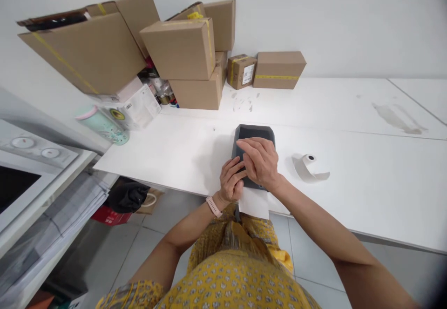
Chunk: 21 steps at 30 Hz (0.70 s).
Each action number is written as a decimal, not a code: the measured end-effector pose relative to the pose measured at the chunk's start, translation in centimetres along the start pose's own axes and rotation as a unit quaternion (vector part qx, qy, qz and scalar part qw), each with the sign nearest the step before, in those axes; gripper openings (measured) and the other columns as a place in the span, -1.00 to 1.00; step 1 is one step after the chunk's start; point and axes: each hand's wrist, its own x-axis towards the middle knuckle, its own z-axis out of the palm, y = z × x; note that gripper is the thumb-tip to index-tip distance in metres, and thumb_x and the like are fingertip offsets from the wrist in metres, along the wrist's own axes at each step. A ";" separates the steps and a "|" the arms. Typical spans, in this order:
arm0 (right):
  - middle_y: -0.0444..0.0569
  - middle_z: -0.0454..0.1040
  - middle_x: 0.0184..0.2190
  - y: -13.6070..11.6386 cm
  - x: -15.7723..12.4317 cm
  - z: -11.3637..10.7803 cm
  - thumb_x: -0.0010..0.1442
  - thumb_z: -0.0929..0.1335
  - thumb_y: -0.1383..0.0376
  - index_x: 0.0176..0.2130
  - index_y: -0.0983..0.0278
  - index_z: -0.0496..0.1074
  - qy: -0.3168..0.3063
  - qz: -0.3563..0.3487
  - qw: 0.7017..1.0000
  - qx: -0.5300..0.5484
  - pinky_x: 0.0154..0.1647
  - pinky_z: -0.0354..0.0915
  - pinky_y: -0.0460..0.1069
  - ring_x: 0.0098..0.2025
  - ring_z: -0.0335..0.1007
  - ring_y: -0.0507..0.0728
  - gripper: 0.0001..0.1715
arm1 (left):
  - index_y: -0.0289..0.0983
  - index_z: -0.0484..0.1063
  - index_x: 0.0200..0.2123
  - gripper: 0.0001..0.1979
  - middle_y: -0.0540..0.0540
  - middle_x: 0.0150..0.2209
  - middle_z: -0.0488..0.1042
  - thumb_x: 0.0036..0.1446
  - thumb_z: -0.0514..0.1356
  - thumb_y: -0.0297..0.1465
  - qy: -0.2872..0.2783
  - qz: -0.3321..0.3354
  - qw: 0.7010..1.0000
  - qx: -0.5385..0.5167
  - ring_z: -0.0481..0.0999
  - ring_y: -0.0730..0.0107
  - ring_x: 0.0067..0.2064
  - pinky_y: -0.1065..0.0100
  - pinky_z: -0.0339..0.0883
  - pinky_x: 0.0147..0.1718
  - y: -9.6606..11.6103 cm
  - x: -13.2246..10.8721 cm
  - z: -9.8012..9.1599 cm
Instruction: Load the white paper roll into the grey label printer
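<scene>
A dark grey box-shaped device, which looks like a small label or receipt printer, sits near the front edge of the white table. White paper hangs from its near side over the edge. My left hand grips the printer's near left corner, fingers bent against it. Over the printer's dark recessed top is my right hand, its fingers curled together; what lies under them is hidden. To the right, a small white paper roll stands on the table with its loose end curling out.
Several cardboard boxes are stacked at the back left, with a small taped box and a longer one beside them. A mint green bottle lies at the left. A white appliance with knobs stands lower left.
</scene>
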 end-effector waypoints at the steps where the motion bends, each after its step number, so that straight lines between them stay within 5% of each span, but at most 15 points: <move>1: 0.05 0.57 -0.05 0.0 -0.1 -0.1 0.31 0.21 0.41 0.20 0.24 0.32 0.001 0.001 1.000 0.003 0.03 0.30 0.10 0.04 0.42 0.17 -0.51 | -0.18 0.44 0.03 -0.63 -0.17 0.05 0.54 0.34 -0.09 -0.34 0.011 0.001 1.000 -0.011 0.39 0.17 0.26 0.00 0.33 0.17 0.0 -0.1 0.2; 10: 0.03 0.58 -0.19 0.5 -0.1 0.4 0.30 0.20 0.44 0.14 0.28 0.36 0.009 0.046 0.999 0.013 -0.07 0.33 0.09 -0.11 0.46 0.16 -0.55 | -0.17 0.45 -0.07 -0.63 -0.15 0.01 0.55 0.36 -0.12 -0.27 -0.014 -0.057 0.998 -0.021 0.37 0.18 0.27 -0.06 0.24 0.23 -0.1 -0.9 1.3; 14: 0.01 0.59 -0.23 0.3 0.0 0.0 0.35 0.19 0.39 0.07 0.24 0.42 0.047 0.115 0.992 0.036 -0.08 0.35 0.07 -0.15 0.47 0.14 -0.63 | -0.19 0.42 -0.03 -0.69 -0.17 0.06 0.51 0.35 -0.08 -0.35 -0.015 -0.055 0.997 -0.054 0.34 0.17 0.28 -0.02 0.28 0.22 1.3 0.3 -0.2; 16: 0.01 0.58 -0.21 -0.2 -0.5 -0.7 0.39 0.18 0.33 0.07 0.23 0.42 0.104 0.211 0.970 0.061 -0.04 0.35 0.08 -0.13 0.48 0.13 -0.65 | -0.20 0.41 -0.04 -0.72 -0.19 0.06 0.50 0.36 -0.05 -0.31 -0.021 -0.121 0.991 -0.059 0.37 0.17 0.25 0.00 0.29 0.20 2.7 0.2 -1.9; 18: 0.02 0.58 -0.18 -0.9 -1.6 -1.7 0.41 0.18 0.25 0.09 0.23 0.42 0.156 0.315 0.931 0.096 0.03 0.35 0.12 -0.08 0.49 0.13 -0.64 | -0.20 0.40 -0.07 -0.73 -0.21 0.01 0.50 0.36 -0.02 -0.24 0.021 -0.260 0.964 -0.060 0.46 0.19 0.13 0.07 0.36 0.12 4.4 -0.7 -3.6; 19: 0.03 0.59 -0.16 -1.4 -2.4 -2.2 0.42 0.19 0.22 0.10 0.24 0.41 0.174 0.355 0.912 0.111 0.06 0.34 0.14 -0.05 0.49 0.14 -0.63 | -0.20 0.39 -0.12 -0.73 -0.18 -0.08 0.52 0.36 0.00 -0.19 0.042 -0.341 0.937 -0.070 0.52 0.24 0.00 0.14 0.43 0.02 5.2 -1.3 -4.3; 21: 0.04 0.59 -0.15 -2.2 -4.0 -3.1 0.41 0.21 0.16 0.09 0.25 0.42 0.196 0.401 0.885 0.133 0.10 0.33 0.18 -0.03 0.50 0.16 -0.60 | -0.18 0.39 -0.24 -0.66 -0.07 -0.33 0.49 0.34 -0.01 -0.09 -0.008 -0.484 0.862 -0.153 0.51 0.35 -0.31 0.30 0.45 -0.29 6.7 -2.2 -5.2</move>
